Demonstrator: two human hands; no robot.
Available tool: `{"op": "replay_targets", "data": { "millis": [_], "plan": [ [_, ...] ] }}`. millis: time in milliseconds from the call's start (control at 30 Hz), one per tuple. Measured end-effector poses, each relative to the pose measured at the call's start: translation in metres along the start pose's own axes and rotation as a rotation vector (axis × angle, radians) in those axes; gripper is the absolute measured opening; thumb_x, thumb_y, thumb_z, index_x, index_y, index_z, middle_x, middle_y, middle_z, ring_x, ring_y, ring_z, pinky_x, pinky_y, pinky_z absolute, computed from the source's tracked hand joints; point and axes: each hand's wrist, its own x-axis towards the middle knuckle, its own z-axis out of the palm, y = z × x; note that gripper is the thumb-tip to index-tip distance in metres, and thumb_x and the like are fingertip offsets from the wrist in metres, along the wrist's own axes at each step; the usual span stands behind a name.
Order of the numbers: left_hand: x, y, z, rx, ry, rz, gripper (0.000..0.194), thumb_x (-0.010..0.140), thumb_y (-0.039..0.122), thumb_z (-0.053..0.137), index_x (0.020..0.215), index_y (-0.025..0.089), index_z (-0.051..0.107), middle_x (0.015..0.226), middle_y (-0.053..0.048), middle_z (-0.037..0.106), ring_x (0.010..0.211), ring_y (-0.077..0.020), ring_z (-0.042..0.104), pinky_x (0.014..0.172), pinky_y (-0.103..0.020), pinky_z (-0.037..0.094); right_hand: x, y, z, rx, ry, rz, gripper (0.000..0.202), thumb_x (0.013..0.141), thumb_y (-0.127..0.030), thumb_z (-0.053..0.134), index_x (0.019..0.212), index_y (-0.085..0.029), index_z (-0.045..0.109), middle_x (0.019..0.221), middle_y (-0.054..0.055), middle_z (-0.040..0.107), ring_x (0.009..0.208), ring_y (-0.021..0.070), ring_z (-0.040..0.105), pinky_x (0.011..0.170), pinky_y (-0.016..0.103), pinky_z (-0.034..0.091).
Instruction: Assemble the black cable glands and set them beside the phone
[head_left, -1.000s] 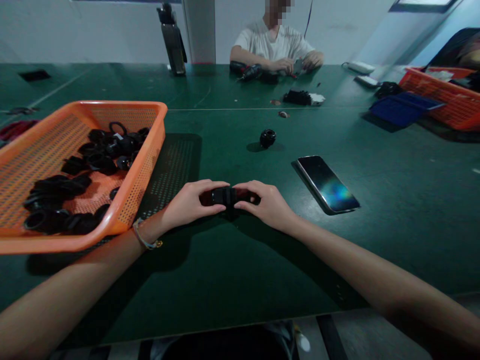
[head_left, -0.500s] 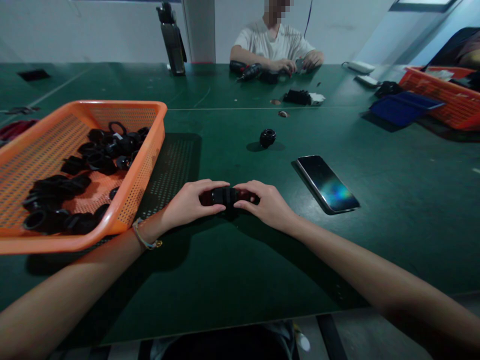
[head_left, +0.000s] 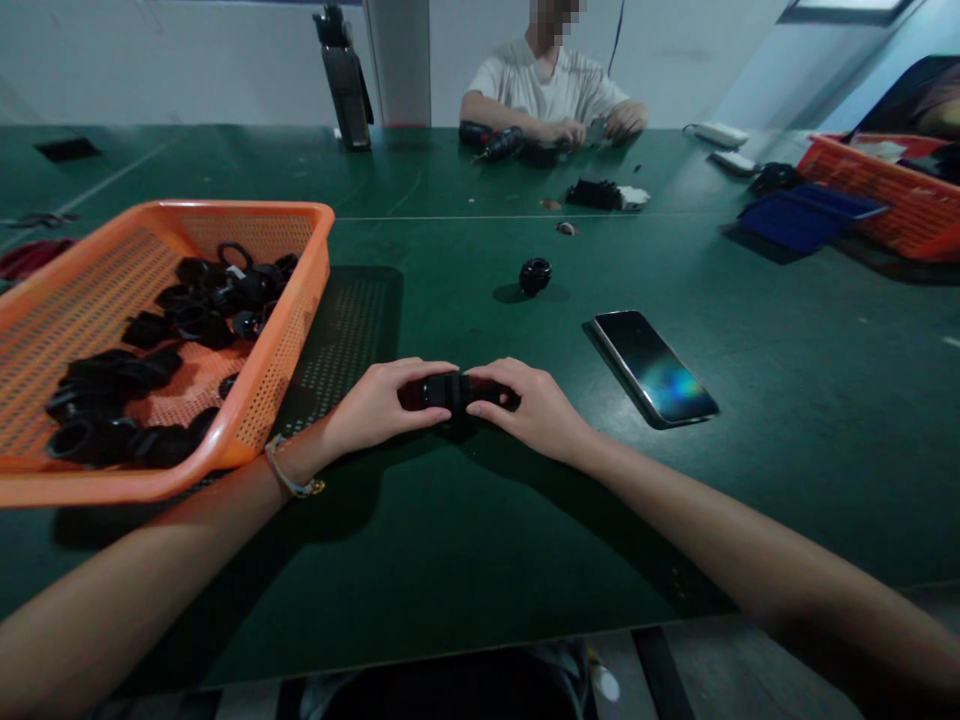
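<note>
A black cylindrical part [head_left: 448, 391] lies sideways between my hands, low over the green table [head_left: 465, 560]. My left hand [head_left: 382, 402] is closed around its left end, thumb below and fingers above. Around the right end my right hand [head_left: 534, 405] is closed in the same way. The fingertips of both hands nearly meet at the middle, and the part's ends are partly hidden by them. Beyond my hands stands a round black fitting [head_left: 535, 276], touched by neither hand. An orange basket [head_left: 259, 400] at the left holds several black fittings [head_left: 199, 310].
A phone [head_left: 656, 368] lies to the right of my hands. Farther back are a dark bottle [head_left: 346, 90], a black block [head_left: 594, 194], a blue tray [head_left: 806, 215] and a red basket [head_left: 892, 195]. A person [head_left: 551, 90] sits across the table beside a power drill [head_left: 501, 144].
My hands and the black part are almost unmoved. Across the table, the person's hands have shifted slightly.
</note>
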Motion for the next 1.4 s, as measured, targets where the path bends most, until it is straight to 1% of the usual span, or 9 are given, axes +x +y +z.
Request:
{"op": "replay_targets", "data": {
  "millis": [100, 233, 400, 567, 800, 1133, 1400],
  "plan": [
    [0.0002, -0.0002, 0.0003, -0.014, 0.004, -0.004, 0.044, 0.074, 0.037, 0.063, 0.113, 0.017, 0.06, 0.1, -0.005, 0.067, 0.085, -0.0175, 0.062, 0.079, -0.028, 0.048, 0.0003, 0.0007, 0.0003, 0.044, -0.006, 0.0, 0.027, 0.077, -0.022, 0.064, 0.104, -0.016, 0.062, 0.094, 0.006, 0.067, 0.079, 0.015, 0.056, 0.066, 0.029, 0.044],
    [0.0, 0.0001, 0.0001, -0.017, 0.002, -0.003, 0.043, 0.074, 0.036, 0.063, 0.113, 0.016, 0.06, 0.098, -0.006, 0.067, 0.085, -0.0175, 0.062, 0.077, -0.028, 0.047, 0.0009, 0.0018, 0.0025, 0.074, 0.017, 0.034, 0.038, 0.072, -0.018, 0.069, 0.109, -0.018, 0.059, 0.092, 0.004, 0.067, 0.076, 0.0144, 0.057, 0.065, 0.028, 0.045],
    [-0.0002, 0.0008, 0.0004, -0.007, -0.002, 0.0, 0.045, 0.074, 0.036, 0.063, 0.113, 0.015, 0.06, 0.097, -0.006, 0.066, 0.085, -0.0175, 0.062, 0.075, -0.027, 0.047, 0.0006, 0.0021, 0.0035, 0.086, 0.021, 0.036, 0.03, 0.072, -0.016, 0.068, 0.101, -0.019, 0.061, 0.089, 0.002, 0.066, 0.078, 0.014, 0.057, 0.065, 0.027, 0.044],
    [-0.0005, 0.0003, 0.0005, -0.007, 0.002, -0.008, 0.045, 0.074, 0.037, 0.063, 0.114, 0.017, 0.06, 0.097, -0.005, 0.066, 0.083, -0.017, 0.062, 0.074, -0.028, 0.047, 0.0003, 0.0, 0.0018, 0.068, 0.009, 0.053, 0.03, 0.073, -0.017, 0.067, 0.103, -0.019, 0.061, 0.088, 0.003, 0.066, 0.075, 0.0133, 0.055, 0.064, 0.028, 0.044],
    [-0.0009, 0.0009, -0.0002, -0.008, 0.001, -0.005, 0.044, 0.074, 0.036, 0.063, 0.113, 0.017, 0.06, 0.1, -0.006, 0.066, 0.084, -0.0171, 0.062, 0.079, -0.029, 0.048, 0.0001, -0.0007, 0.0014, 0.039, -0.003, 0.071, 0.029, 0.075, -0.02, 0.067, 0.104, -0.019, 0.061, 0.087, 0.003, 0.065, 0.071, 0.0128, 0.054, 0.065, 0.028, 0.043],
    [-0.0001, -0.0009, 0.0, 0.003, -0.009, 0.001, 0.046, 0.075, 0.039, 0.062, 0.114, 0.016, 0.06, 0.099, -0.006, 0.066, 0.084, -0.0176, 0.061, 0.078, -0.028, 0.047, 0.0017, -0.0031, 0.0006, 0.026, -0.012, 0.074, 0.028, 0.075, -0.02, 0.067, 0.103, -0.017, 0.062, 0.088, 0.004, 0.067, 0.072, 0.0129, 0.055, 0.064, 0.027, 0.044],
    [0.0001, 0.0013, -0.0005, 0.004, -0.011, -0.007, 0.045, 0.074, 0.038, 0.062, 0.113, 0.016, 0.06, 0.098, -0.006, 0.066, 0.083, -0.0174, 0.061, 0.077, -0.028, 0.047, 0.0008, -0.0013, 0.0009, 0.034, -0.007, 0.064, 0.026, 0.077, -0.022, 0.065, 0.103, -0.017, 0.063, 0.092, 0.005, 0.067, 0.076, 0.014, 0.057, 0.064, 0.028, 0.046]
  ]
}}
